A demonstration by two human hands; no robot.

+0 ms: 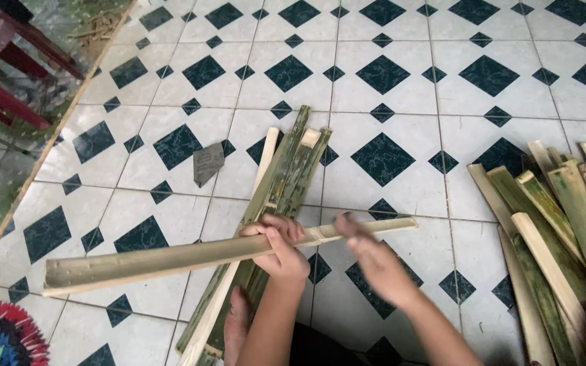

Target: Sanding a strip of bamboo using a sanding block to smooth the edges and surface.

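left hand [278,245] grips a long pale split bamboo slat [191,256], fingers closed around it; right hand [374,261], blurred, touches it at 3 o'clock, grip unclear.

A long split bamboo slat [191,256], pale green with its hollow inner face showing, is lying nearly level across the view, tilting slightly upward toward the right, above the tiled floor.

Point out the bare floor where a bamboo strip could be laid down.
Bare tiles lie between the small bundle of strips and the big pile at right, and across the far floor. Left of the bundle only a grey scrap interrupts. It is crowded around the hands and the right pile.
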